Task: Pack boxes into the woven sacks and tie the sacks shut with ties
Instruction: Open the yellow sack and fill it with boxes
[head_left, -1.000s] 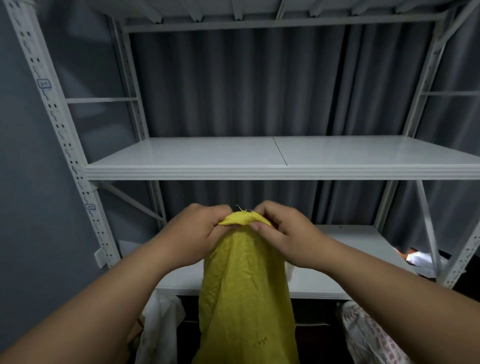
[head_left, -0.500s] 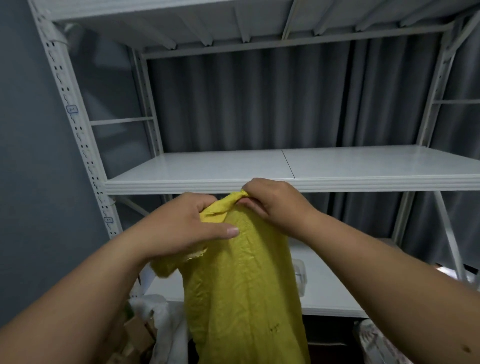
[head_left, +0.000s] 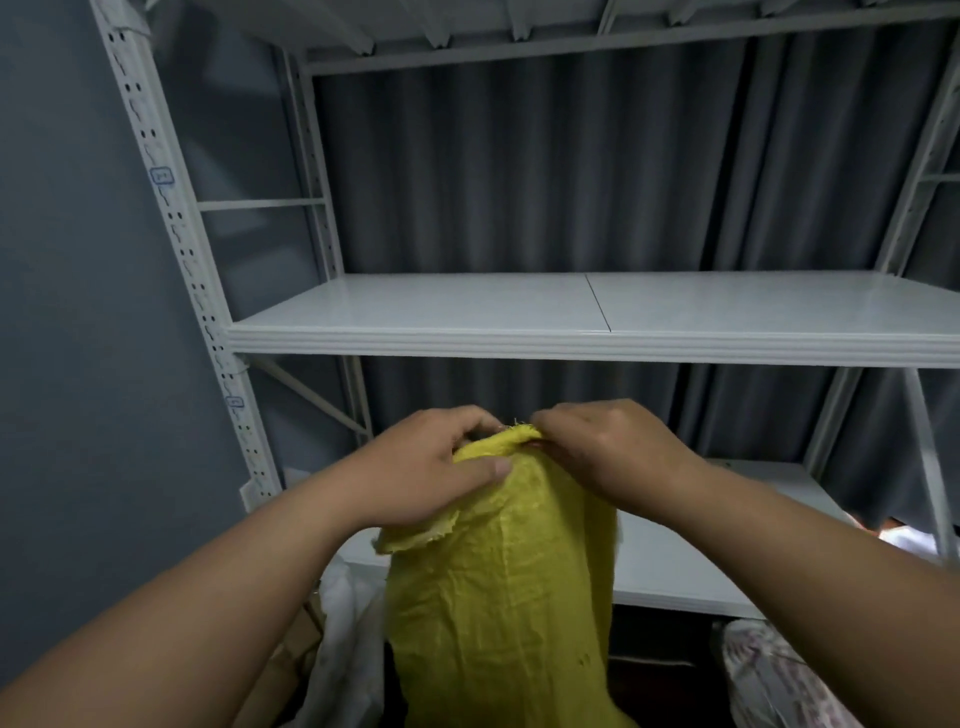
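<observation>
Sack (head_left: 498, 597): hung at lower centre of the frame, before the shelving rack (head_left: 592, 317). Left hand (head_left: 415, 473) and right hand (head_left: 608, 447): gripped its top edge from either side. Curtain (head_left: 571, 166): behind the rack. White bag (head_left: 343, 649): lower left, beside the sack. Printed bag (head_left: 779, 675): lower right, under the lower shelf (head_left: 675, 566).

I can't see the sack's (head_left: 498, 597) mouth: both hands cover its top edge, and the frame's bottom cuts off its lower part. The left hand's (head_left: 421, 470) fingertips are tucked behind the cloth. At lower right a printed bag (head_left: 774, 675) is blurred, its pattern unreadable.
</observation>
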